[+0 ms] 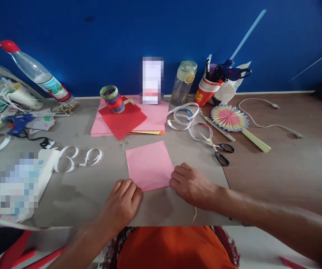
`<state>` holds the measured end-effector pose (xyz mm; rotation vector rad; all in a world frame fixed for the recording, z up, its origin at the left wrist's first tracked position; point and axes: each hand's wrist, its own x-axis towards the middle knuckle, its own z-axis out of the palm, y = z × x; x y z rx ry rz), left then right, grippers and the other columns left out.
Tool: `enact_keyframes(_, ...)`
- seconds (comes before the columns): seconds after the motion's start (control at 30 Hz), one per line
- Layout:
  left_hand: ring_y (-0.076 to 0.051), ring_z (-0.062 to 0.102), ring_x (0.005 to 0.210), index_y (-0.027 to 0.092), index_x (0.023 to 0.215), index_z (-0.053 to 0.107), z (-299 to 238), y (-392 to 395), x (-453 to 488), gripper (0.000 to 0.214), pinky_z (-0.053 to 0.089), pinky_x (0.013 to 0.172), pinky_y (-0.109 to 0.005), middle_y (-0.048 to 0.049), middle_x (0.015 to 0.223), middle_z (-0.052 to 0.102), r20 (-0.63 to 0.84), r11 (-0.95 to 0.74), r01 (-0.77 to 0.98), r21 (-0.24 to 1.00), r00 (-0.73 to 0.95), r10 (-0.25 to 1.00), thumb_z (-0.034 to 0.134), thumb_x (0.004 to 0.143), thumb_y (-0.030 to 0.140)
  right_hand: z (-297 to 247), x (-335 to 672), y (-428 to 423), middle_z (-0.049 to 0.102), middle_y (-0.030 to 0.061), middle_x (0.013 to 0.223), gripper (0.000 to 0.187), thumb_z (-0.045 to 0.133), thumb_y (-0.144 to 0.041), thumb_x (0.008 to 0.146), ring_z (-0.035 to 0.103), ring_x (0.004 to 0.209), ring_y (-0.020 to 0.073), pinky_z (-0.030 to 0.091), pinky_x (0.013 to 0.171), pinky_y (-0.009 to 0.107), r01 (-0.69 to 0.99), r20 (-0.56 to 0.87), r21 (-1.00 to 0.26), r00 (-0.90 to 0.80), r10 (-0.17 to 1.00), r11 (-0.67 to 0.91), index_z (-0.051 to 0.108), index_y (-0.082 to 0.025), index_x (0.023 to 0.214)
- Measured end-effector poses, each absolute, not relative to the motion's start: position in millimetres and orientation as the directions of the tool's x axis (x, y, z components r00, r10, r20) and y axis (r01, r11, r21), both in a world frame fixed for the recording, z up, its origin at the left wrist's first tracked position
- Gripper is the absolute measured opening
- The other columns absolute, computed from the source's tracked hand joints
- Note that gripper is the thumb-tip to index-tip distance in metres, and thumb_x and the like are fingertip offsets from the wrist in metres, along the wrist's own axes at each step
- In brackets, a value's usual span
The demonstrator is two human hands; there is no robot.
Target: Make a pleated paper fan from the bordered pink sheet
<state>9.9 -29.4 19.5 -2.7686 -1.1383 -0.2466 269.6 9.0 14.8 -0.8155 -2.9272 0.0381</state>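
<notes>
Where the pink sheet (pixel 149 164) is laid, at the centre of the frame, bare table (pixel 74 198) is left open to the left and below, while room is narrowed at the upper right by scissors (pixel 216 148) and above by stacked pink paper (pixel 156 116). Since the sheet is nearly square, no clear long axis is shown; its far edge is slanted upward to the right. Its lower-left corner is covered by the bent fingers of the left hand (pixel 121 200), its lower-right by those of the right hand (pixel 191 185); whether paper is pinched cannot be told. The grey tabletop is bordered at right by brown wood (pixel 289 164), and backed by a blue wall (pixel 99 48).
</notes>
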Motion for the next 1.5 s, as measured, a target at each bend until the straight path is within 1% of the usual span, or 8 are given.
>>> enact_keyframes(0.2,-0.018,0.055,0.078,0.018,0.086,0.06,33.3,-17.8,0.2,0.02,0.042,0.074,-0.033,-0.0031,0.079,0.062,0.147,-0.59,0.75,0.298,0.575,0.805,0.041,0.091,0.012,41.9,271.7,20.0,0.054,0.0053,0.072,0.017,0.045,-0.009,0.085,0.039,0.071,0.0171,0.024,0.066,0.032,0.565,0.172,-0.147,-0.794,0.584,0.812,0.053,-0.016,0.072)
enact_keyframes(0.37,-0.014,0.057,0.076,0.021,0.085,0.061,79.5,-8.0,-8.0,0.024,0.044,0.069,-0.026,-0.0003,0.079,0.062,-0.128,-0.338,0.749,0.569,0.487,0.864,0.039,0.093,0.024,95.8,275.4,23.4,0.058,0.0047,0.076,0.021,0.04,-0.009,0.09,0.046,0.071,0.0165,0.032,0.067,0.03,0.546,-0.03,-0.384,-0.814,0.581,0.745,0.056,-0.017,0.079)
enact_keyframes(0.47,-0.011,0.056,0.07,0.023,0.085,0.062,113.3,-8.5,-14.6,0.025,0.043,0.062,-0.02,0.0021,0.08,0.063,-0.355,-0.146,0.718,0.68,0.497,0.792,0.041,0.093,0.032,134.2,284.8,16.3,0.061,0.0006,0.077,0.024,0.038,-0.013,0.093,0.052,0.069,0.0141,0.034,0.061,0.027,0.568,-0.122,-0.529,-0.787,0.605,0.631,0.058,-0.022,0.083)
enact_keyframes(0.63,-0.012,0.057,0.07,0.022,0.081,0.063,144.9,-6.4,-20.2,0.019,0.044,0.063,-0.019,0.0018,0.08,0.065,-0.478,0.037,0.591,0.806,0.613,0.629,0.047,0.087,0.029,170.9,300.3,13.6,0.065,-0.0036,0.077,0.021,0.045,-0.024,0.094,0.057,0.066,0.0113,0.035,0.054,0.024,0.579,-0.199,-0.641,-0.76,0.618,0.504,0.064,-0.03,0.087)
enact_keyframes(0.8,-0.014,0.058,0.073,0.021,0.081,0.062,104.0,8.9,-3.6,0.02,0.042,0.064,-0.022,0.0022,0.079,0.065,-0.494,-0.078,0.747,0.66,0.511,0.704,0.045,0.089,0.028,118.6,286.0,45.2,0.067,-0.002,0.078,0.018,0.047,-0.019,0.086,0.059,0.065,0.0113,0.038,0.054,0.02,0.652,-0.436,-0.699,-0.714,0.549,0.294,0.065,-0.021,0.084)
enact_keyframes(0.87,-0.015,0.058,0.073,0.02,0.079,0.062,75.2,11.4,3.7,0.021,0.041,0.065,-0.025,0.0,0.079,0.065,-0.399,-0.251,0.821,0.514,0.487,0.777,0.044,0.089,0.022,85.3,276.6,52.8,0.068,0.0002,0.08,0.018,0.047,-0.016,0.085,0.059,0.067,0.0124,0.037,0.055,0.021,0.726,-0.485,-0.608,-0.659,0.574,0.321,0.064,-0.019,0.083)
enact_keyframes(1.13,-0.023,0.055,0.078,0.017,0.081,0.06,28.1,3.6,8.7,0.017,0.038,0.07,-0.035,-0.0049,0.079,0.063,-0.187,-0.598,0.798,0.075,0.6,0.778,0.047,0.089,0.012,26.7,265.8,39.3,0.068,0.0064,0.076,0.013,0.049,-0.013,0.086,0.062,0.069,0.0191,0.032,0.059,0.028,0.736,-0.306,-0.145,-0.669,0.677,0.661,0.061,-0.017,0.09)
enact_keyframes(1.5,-0.022,0.046,0.069,0.017,0.075,0.056,24.4,-6.4,7.2,0.017,0.035,0.067,-0.035,-0.0047,0.072,0.055,0.034,-0.715,0.683,-0.149,0.727,0.686,0.05,0.078,0.002,17.9,268.7,20.1,0.056,0.0078,0.086,0.012,0.054,-0.005,0.077,0.046,0.073,0.0183,0.021,0.061,0.032,0.662,-0.008,0.024,-0.749,0.662,0.749,0.053,-0.017,0.076)
